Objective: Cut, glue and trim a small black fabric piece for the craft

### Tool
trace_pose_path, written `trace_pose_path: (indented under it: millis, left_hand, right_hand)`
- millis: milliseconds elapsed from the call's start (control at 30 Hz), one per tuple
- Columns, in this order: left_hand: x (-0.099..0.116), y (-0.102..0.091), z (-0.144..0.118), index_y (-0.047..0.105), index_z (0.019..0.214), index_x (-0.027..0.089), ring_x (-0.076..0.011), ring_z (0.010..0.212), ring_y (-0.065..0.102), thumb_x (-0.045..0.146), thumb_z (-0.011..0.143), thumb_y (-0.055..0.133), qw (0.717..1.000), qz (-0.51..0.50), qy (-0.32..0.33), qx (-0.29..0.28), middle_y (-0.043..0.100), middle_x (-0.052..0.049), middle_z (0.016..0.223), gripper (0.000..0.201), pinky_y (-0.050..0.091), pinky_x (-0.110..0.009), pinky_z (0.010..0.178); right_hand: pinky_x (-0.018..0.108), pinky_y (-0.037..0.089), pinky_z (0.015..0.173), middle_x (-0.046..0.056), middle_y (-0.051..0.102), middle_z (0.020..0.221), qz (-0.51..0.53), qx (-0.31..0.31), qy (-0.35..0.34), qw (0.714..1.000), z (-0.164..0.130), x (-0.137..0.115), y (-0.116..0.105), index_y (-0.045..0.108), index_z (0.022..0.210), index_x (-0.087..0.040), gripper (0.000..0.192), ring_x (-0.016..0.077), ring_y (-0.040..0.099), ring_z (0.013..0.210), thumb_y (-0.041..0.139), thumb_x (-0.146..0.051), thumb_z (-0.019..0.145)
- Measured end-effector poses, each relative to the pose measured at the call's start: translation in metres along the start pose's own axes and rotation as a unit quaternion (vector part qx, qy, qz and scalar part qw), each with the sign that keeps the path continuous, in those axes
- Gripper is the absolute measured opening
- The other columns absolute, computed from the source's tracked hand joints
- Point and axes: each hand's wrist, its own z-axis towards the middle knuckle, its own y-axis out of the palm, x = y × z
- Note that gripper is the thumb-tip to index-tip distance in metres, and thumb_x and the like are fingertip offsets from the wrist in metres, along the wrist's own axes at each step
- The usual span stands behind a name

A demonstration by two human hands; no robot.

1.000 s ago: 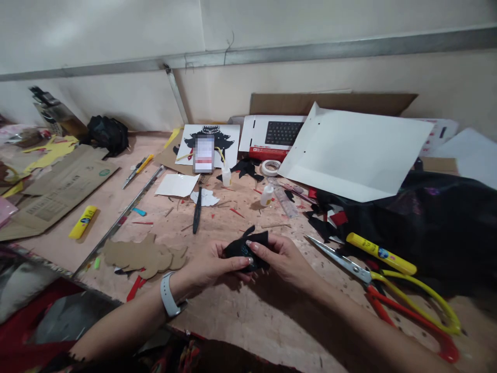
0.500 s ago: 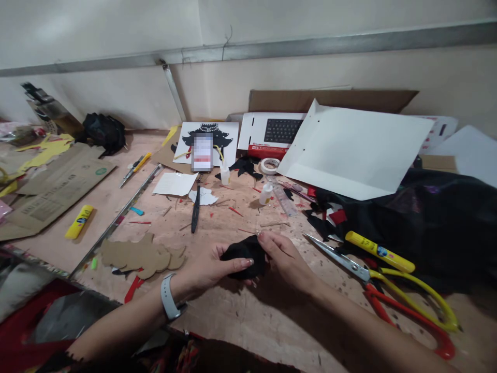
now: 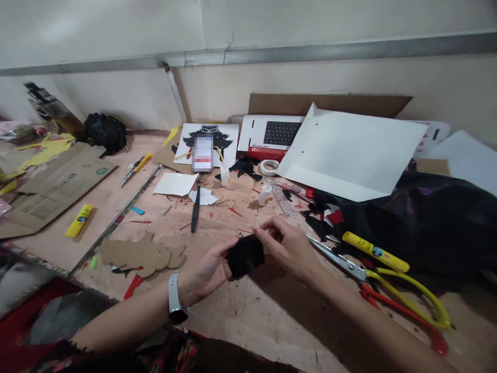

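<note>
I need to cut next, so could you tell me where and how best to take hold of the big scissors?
Take the scissors by the red and yellow loop handles, coming from the near right. The handles point that way; the open blades point toward the right hand, which holds the black piece together with the left hand.

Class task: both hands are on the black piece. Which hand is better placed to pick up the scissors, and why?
Probably the right hand: the scissors lie just beside it, on its side. The left hand is across the black piece.
</note>
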Motion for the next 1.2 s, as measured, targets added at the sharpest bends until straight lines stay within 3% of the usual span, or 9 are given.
trace_pose_path:
  millis: [67,133,267,333,433,633,833,967,1200]
  left_hand:
    - [0.002,-0.001,0.001,0.071,0.101,0.012,-0.0156,0.086,0.070,0.024,0.094,0.049,0.999,-0.037,-0.013,0.005,0.075,-0.008,0.092,0.026,0.050,-0.026,0.084]
    - [0.004,-0.002,0.002,0.070,0.102,0.012,-0.0166,0.087,0.070,0.025,0.096,0.045,0.998,-0.064,-0.023,-0.010,0.075,-0.008,0.092,0.029,0.051,-0.028,0.086]
    - [0.004,0.000,-0.001,0.066,0.112,0.016,-0.0194,0.091,0.070,0.034,0.096,0.044,0.996,-0.068,-0.014,-0.050,0.073,-0.009,0.103,0.033,0.051,-0.032,0.088]
    - [0.002,0.003,-0.004,0.061,0.124,0.018,-0.0201,0.089,0.070,0.043,0.095,0.043,0.995,-0.057,-0.017,-0.074,0.070,-0.009,0.114,0.042,0.052,-0.033,0.084]
    - [0.000,0.009,-0.010,0.055,0.131,0.018,-0.0207,0.082,0.069,0.055,0.094,0.039,0.993,-0.036,-0.050,-0.097,0.067,-0.011,0.120,0.055,0.053,-0.033,0.075]
    - [-0.001,0.008,-0.017,0.056,0.129,0.014,-0.0257,0.109,0.063,0.053,0.094,0.038,0.990,-0.058,-0.031,-0.122,0.067,-0.013,0.118,0.056,0.046,-0.037,0.094]
    - [0.001,0.004,-0.013,0.056,0.128,0.013,-0.0272,0.111,0.062,0.060,0.092,0.038,0.992,-0.051,-0.041,-0.107,0.066,-0.014,0.120,0.062,0.044,-0.038,0.096]
    - [-0.001,0.004,-0.013,0.054,0.130,0.011,-0.0283,0.118,0.058,0.063,0.092,0.033,0.989,-0.079,-0.054,-0.113,0.064,-0.016,0.124,0.067,0.039,-0.040,0.102]
    - [-0.009,0.004,-0.020,0.049,0.137,0.010,-0.0294,0.131,0.047,0.062,0.093,0.034,0.987,-0.054,-0.055,-0.143,0.057,-0.017,0.134,0.070,0.027,-0.042,0.112]
  right_hand:
    - [0.033,0.046,0.066,0.007,0.066,0.080,-0.037,0.091,-0.050,0.994,-0.001,-0.001,-0.006,0.064,0.096,-0.018,0.032,0.0193,0.058,0.069,0.047,-0.045,0.094]
    - [0.038,0.049,0.082,0.013,0.068,0.105,-0.078,0.110,-0.154,0.979,-0.005,-0.001,-0.006,0.059,0.120,-0.017,0.039,0.0248,0.063,0.094,0.041,-0.043,0.097]
    - [0.050,0.029,0.112,0.022,0.041,0.148,-0.232,-0.022,-0.341,0.911,-0.013,0.000,0.012,0.024,0.151,-0.007,0.088,0.0337,0.032,0.140,0.041,-0.067,0.089]
    - [0.051,0.021,0.116,0.025,0.031,0.153,-0.277,-0.063,-0.350,0.893,-0.015,0.003,0.024,0.017,0.151,-0.001,0.105,0.0342,0.018,0.145,0.038,-0.077,0.082]
    - [0.050,0.015,0.118,0.025,0.027,0.154,-0.289,-0.082,-0.342,0.890,-0.018,0.009,0.037,0.018,0.150,0.001,0.110,0.0327,0.012,0.147,0.034,-0.081,0.079]
    - [0.055,0.009,0.119,0.026,0.027,0.153,-0.281,-0.101,-0.336,0.893,-0.020,0.012,0.040,0.018,0.150,0.002,0.112,0.0331,0.010,0.147,0.033,-0.082,0.078]
    - [0.058,0.005,0.118,0.027,0.028,0.152,-0.276,-0.099,-0.327,0.899,-0.022,-0.001,0.029,0.021,0.149,0.003,0.109,0.0340,0.011,0.147,0.035,-0.080,0.080]
    - [0.060,0.007,0.117,0.026,0.029,0.152,-0.274,-0.070,-0.351,0.893,-0.024,-0.007,0.029,0.017,0.149,0.004,0.106,0.0334,0.011,0.147,0.037,-0.077,0.083]
    - [0.057,0.017,0.117,0.024,0.027,0.154,-0.268,-0.106,-0.351,0.891,-0.029,-0.001,0.043,0.025,0.148,0.002,0.106,0.0356,0.016,0.146,0.034,-0.080,0.081]
